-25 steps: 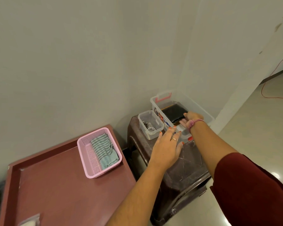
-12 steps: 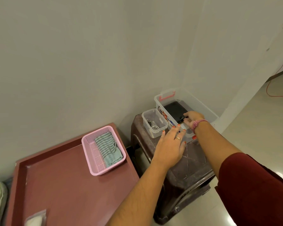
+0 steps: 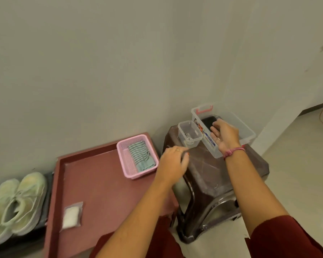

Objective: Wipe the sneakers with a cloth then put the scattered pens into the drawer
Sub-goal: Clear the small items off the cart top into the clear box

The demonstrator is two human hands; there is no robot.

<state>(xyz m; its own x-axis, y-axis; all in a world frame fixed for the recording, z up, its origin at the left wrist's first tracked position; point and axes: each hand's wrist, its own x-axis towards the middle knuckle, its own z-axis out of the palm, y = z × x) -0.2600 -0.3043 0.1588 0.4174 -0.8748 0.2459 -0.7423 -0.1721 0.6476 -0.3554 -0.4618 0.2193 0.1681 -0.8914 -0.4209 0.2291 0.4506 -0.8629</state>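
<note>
Task reads as near its end: no loose pens in view. Sneakers [image 3: 15, 203] paired on the floor, far left; cloth [image 3: 141, 157] folded in pink basket [image 3: 127, 165]. Right hand [image 3: 225, 135] over the clear bin [image 3: 248, 135], fingers relaxed, empty. Left hand [image 3: 172, 162] blurred; fingers cannot tell.

The left hand [image 3: 172, 161] has pulled back from the clear bin [image 3: 248, 135] and now hovers over the near-left part of the dark stool [image 3: 222, 175], fingers loosely curled and blurred. The right hand [image 3: 225, 135] has lifted off the bin's front edge and hangs open above it, palm turned left. A pair of pale green sneakers [image 3: 17, 203] has come into sight, far left of the stool.
</note>
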